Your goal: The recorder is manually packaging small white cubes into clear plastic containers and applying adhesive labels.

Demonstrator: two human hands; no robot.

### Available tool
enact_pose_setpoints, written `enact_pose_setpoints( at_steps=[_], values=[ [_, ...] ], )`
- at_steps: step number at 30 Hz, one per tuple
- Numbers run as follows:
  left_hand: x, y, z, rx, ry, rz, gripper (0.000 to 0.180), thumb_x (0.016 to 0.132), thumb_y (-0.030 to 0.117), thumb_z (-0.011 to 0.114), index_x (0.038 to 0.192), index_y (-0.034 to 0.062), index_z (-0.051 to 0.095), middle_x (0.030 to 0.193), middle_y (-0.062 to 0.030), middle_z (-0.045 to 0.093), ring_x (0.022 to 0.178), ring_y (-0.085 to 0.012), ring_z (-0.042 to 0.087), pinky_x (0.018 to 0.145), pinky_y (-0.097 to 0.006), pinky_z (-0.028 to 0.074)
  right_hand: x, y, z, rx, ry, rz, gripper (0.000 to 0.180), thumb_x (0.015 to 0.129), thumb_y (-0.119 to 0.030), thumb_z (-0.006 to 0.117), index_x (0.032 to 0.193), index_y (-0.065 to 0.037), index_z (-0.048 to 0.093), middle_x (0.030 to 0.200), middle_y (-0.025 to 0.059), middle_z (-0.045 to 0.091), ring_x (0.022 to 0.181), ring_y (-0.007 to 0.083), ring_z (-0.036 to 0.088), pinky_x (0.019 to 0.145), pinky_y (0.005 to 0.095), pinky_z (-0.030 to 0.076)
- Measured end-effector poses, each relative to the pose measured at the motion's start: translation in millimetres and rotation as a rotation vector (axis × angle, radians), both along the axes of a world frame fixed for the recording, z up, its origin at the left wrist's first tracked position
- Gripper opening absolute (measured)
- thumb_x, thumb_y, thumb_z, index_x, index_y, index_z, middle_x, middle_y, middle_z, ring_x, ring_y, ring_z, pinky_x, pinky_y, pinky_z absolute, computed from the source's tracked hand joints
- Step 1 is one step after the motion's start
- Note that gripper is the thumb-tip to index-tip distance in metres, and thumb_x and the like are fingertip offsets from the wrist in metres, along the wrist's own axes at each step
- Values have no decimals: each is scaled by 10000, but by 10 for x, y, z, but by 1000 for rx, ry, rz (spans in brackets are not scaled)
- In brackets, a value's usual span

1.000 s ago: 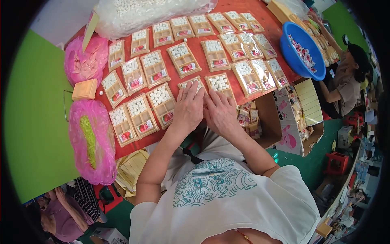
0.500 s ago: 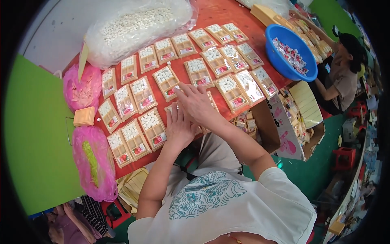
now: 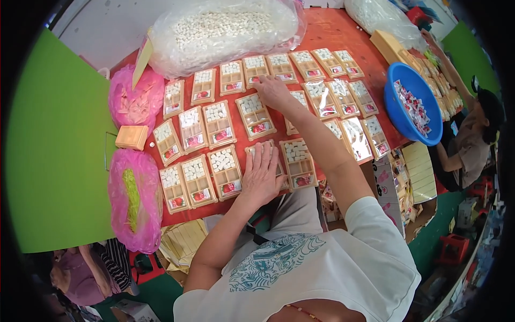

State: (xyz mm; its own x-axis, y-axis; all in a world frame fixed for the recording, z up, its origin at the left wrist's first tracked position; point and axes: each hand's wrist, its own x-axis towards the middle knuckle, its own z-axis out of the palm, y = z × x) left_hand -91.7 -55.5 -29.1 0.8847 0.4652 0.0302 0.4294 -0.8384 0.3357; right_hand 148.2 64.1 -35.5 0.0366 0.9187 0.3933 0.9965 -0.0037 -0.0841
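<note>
My left hand (image 3: 263,174) lies flat over a compartment tray near the front edge of the red table, fingers stretched out and covering most of it. Farther off, my right hand (image 3: 278,94) reaches across to the lower end of a back-row tray (image 3: 254,65), fingertips drawn together; whatever they hold is hidden. Just below those fingers is another tray (image 3: 254,114) with white cubes in its upper part and a red strawberry-print packet at the bottom. Beside my left hand stand similar filled trays, one to the left (image 3: 225,170) and one to the right (image 3: 298,161).
Several more trays stand in rows, some under shiny clear film (image 3: 355,137). A big clear bag of white cubes (image 3: 225,32) lies behind. Pink bags (image 3: 137,201) and a tan box (image 3: 132,137) sit left; a blue basin of packets (image 3: 394,112) stands right, near a co-worker (image 3: 477,134).
My hands, close together before, are now apart. The right one has moved away to the back row, while the left has flattened over the front tray. The view has shifted.
</note>
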Motion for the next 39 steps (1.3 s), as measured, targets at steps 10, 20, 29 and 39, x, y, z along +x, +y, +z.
enact_pose_setpoints(
  at_steps=[10, 20, 29, 39],
  values=[
    [-56, 28, -13, 0, -78, 3, 784, 876, 414, 555, 1457, -20, 255, 1544, -211, 162, 1437, -389, 105, 1151, -526, 92, -202, -117, -2, 154, 453, 132, 138, 817, -95, 616, 946, -50, 629, 871, 143, 604, 835, 351, 608, 725, 446, 495],
    [-70, 17, -30, 37, -121, 9, 774, 863, 431, 574, 1435, -21, 317, 1537, -214, 187, 1436, -388, 108, 1147, -515, 113, -418, -260, 181, 30, 191, 159, 253, 860, -175, 614, 1081, -53, 619, 1104, 127, 579, 1052, 317, 567, 868, 410, 453],
    [-86, 6, -42, 17, -162, 24, 785, 867, 442, 561, 1438, -27, 299, 1522, -214, 226, 1433, -380, 131, 1151, -508, 113, -594, -219, -112, -151, 7, 108, 693, 958, -523, 382, 1453, -45, 298, 1523, 178, 245, 1423, 325, 210, 1087, 537, 263],
    [-79, 28, -18, 14, -192, 47, 830, 809, 437, 599, 1406, -68, 320, 1461, -243, 299, 1395, -401, 199, 1124, -539, 159, -1265, 24, 138, -49, 89, 309, 664, 951, -484, 419, 1437, -42, 313, 1508, 207, 263, 1405, 353, 248, 1107, 502, 238]
  ],
)
